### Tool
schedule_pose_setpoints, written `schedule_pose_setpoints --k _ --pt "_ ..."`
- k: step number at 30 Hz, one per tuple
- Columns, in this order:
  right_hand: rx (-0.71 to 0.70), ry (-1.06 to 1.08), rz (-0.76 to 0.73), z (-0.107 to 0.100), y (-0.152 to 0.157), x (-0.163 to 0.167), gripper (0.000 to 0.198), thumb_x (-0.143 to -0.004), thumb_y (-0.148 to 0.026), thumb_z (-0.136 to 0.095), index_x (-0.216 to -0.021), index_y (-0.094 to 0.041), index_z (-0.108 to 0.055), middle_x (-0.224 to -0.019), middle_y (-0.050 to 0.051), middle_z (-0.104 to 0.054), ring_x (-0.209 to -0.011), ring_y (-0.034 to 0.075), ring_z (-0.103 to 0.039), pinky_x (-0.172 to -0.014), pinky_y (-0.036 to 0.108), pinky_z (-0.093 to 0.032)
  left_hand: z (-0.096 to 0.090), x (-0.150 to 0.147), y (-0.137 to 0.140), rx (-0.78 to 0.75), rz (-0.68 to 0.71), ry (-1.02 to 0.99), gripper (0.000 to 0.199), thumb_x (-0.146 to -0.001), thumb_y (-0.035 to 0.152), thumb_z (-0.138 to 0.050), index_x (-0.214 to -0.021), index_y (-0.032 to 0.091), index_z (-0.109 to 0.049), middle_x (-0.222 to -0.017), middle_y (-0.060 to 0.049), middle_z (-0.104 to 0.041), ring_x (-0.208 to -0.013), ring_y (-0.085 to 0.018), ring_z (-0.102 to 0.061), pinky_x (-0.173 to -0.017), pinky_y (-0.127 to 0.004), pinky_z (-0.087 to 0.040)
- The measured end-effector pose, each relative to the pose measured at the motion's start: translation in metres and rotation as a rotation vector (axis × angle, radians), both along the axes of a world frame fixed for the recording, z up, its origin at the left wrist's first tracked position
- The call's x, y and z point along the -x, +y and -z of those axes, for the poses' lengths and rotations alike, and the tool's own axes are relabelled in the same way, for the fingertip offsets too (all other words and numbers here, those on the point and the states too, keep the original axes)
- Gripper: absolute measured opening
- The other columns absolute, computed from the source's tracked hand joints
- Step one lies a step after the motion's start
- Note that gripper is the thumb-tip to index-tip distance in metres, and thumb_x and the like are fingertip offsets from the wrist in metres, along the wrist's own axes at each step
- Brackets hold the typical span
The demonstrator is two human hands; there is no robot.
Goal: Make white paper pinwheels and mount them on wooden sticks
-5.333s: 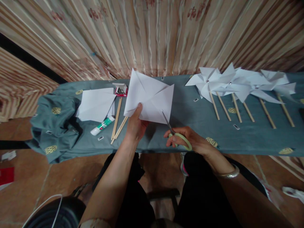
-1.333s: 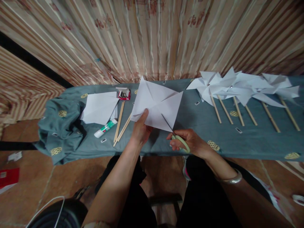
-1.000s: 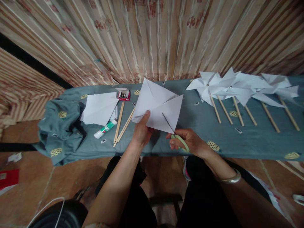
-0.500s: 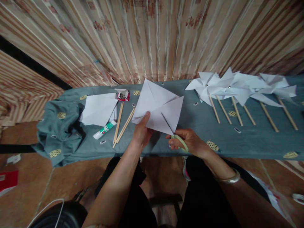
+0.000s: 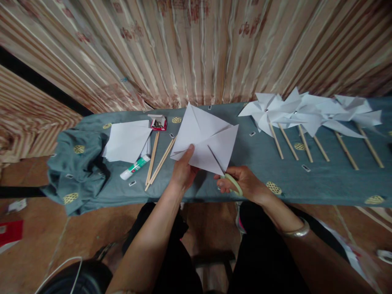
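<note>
A square sheet of white paper (image 5: 196,136), slit inward from its corners, is held above the cloth. My left hand (image 5: 184,167) grips its lower left edge, thumb on top and the other fingers underneath. In my right hand (image 5: 240,181) are scissors (image 5: 234,184) with pale green handles. Their dark blade lies over the paper, running from the lower right corner toward the middle. My right fingers are wrapped around the handles, partly hiding them.
On the grey-green cloth (image 5: 260,188) to the left lie stacked white sheets (image 5: 127,141), a glue stick (image 5: 134,167), wooden sticks (image 5: 159,165) and a small red box (image 5: 159,122) of metal pins. Several paper pinwheels (image 5: 294,110) on sticks lie to the right. A pleated curtain (image 5: 196,53) hangs behind.
The paper has shifted very slightly to the right with my left hand. The scissors stay at the lower right corner, almost unmoved.
</note>
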State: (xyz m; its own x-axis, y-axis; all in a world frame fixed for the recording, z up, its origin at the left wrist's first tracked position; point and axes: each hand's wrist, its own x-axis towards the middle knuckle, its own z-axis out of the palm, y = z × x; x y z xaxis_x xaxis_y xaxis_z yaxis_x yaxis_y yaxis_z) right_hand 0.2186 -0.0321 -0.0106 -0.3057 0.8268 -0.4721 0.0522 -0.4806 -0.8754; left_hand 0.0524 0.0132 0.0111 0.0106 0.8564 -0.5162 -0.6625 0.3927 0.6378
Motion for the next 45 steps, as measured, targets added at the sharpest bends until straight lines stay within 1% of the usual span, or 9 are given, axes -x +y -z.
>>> schedule_pose_setpoints --k 10,19,24,30,33,37,40,42,45 --pt "-0.033 -0.037 -0.009 -0.001 0.000 0.000 0.047 -0.056 -0.058 -0.085 -0.071 -0.015 -0.072 -0.053 -0.001 -0.063 -0.050 0.009 -0.053 -0.049 0.021 -0.039 0.001 0.001 0.000 0.019 0.000 -0.012 0.005 -0.090 0.016 -0.061 -0.091 0.014 -0.066 -0.075 0.001 -0.071 -0.062 -0.011 -0.065 -0.072 -0.024 -0.057" --pt "-0.063 -0.022 -0.022 0.002 0.000 0.000 0.046 -0.059 -0.056 -0.084 -0.073 -0.014 -0.073 -0.055 0.000 -0.064 -0.052 0.010 -0.055 -0.051 0.021 -0.041 -0.001 0.000 -0.001 0.026 -0.005 -0.024 0.006 -0.091 0.015 -0.060 -0.090 0.013 -0.065 -0.076 0.001 -0.072 -0.062 -0.009 -0.065 -0.067 -0.021 -0.056" --pt "-0.062 -0.049 -0.012 0.002 0.000 0.001 0.048 -0.057 -0.060 -0.084 -0.068 -0.015 -0.070 -0.053 0.000 -0.063 -0.050 0.009 -0.053 -0.048 0.021 -0.039 0.002 0.001 0.000 0.009 0.001 -0.020 0.006 -0.088 0.017 -0.064 -0.092 0.013 -0.066 -0.078 0.000 -0.071 -0.064 -0.010 -0.065 -0.069 -0.022 -0.055" --pt "-0.053 -0.041 0.004 0.001 0.001 0.003 0.050 -0.056 -0.061 -0.084 -0.066 -0.015 -0.068 -0.051 0.000 -0.062 -0.048 0.009 -0.051 -0.049 0.022 -0.038 0.002 0.000 0.000 0.005 -0.004 -0.020 0.008 -0.091 0.016 -0.060 -0.094 0.014 -0.067 -0.079 0.000 -0.072 -0.064 -0.010 -0.066 -0.069 -0.020 -0.056" --pt "-0.061 -0.031 -0.024 0.001 0.000 0.002 0.050 -0.058 -0.062 -0.083 -0.071 -0.015 -0.069 -0.053 0.000 -0.063 -0.050 0.009 -0.052 -0.050 0.022 -0.039 0.002 0.000 -0.001 -0.010 -0.026 -0.026 0.012 -0.090 0.014 -0.060 -0.099 0.013 -0.068 -0.080 0.000 -0.073 -0.066 -0.010 -0.067 -0.071 -0.021 -0.056" --pt "-0.046 -0.022 -0.103 -0.002 0.000 0.001 0.054 -0.061 -0.066 -0.078 -0.076 -0.015 -0.069 -0.060 0.001 -0.066 -0.053 0.010 -0.054 -0.052 0.023 -0.041 0.004 0.004 0.002 -0.011 -0.029 -0.007 0.019 -0.086 0.016 -0.067 -0.104 0.013 -0.069 -0.085 -0.002 -0.075 -0.073 -0.013 -0.070 -0.081 -0.025 -0.057" --pt "-0.003 -0.058 -0.180 -0.007 -0.001 -0.003 0.056 -0.060 -0.066 -0.079 -0.079 -0.014 -0.068 -0.061 0.001 -0.066 -0.056 0.010 -0.055 -0.054 0.023 -0.043 0.005 0.010 0.009 -0.042 -0.071 -0.015 0.018 -0.090 0.016 -0.061 -0.106 0.014 -0.070 -0.087 -0.003 -0.076 -0.080 -0.014 -0.072 -0.087 -0.026 -0.056" --pt "0.022 -0.093 -0.223 -0.012 -0.002 -0.007 0.054 -0.060 -0.064 -0.080 -0.079 -0.014 -0.067 -0.061 0.000 -0.065 -0.057 0.010 -0.055 -0.054 0.022 -0.043 0.003 0.015 0.014 -0.062 -0.111 -0.043 0.019 -0.093 0.015 -0.055 -0.105 0.014 -0.070 -0.084 -0.002 -0.076 -0.077 -0.013 -0.072 -0.087 -0.025 -0.056" --pt "0.034 -0.130 -0.231 -0.016 -0.004 -0.016 0.054 -0.060 -0.062 -0.080 -0.082 -0.015 -0.066 -0.062 -0.001 -0.064 -0.057 0.011 -0.056 -0.052 0.022 -0.042 -0.001 0.021 0.018 -0.057 -0.148 -0.070 0.019 -0.094 0.011 -0.053 -0.102 0.014 -0.070 -0.080 0.000 -0.075 -0.068 -0.010 -0.070 -0.085 -0.023 -0.057"
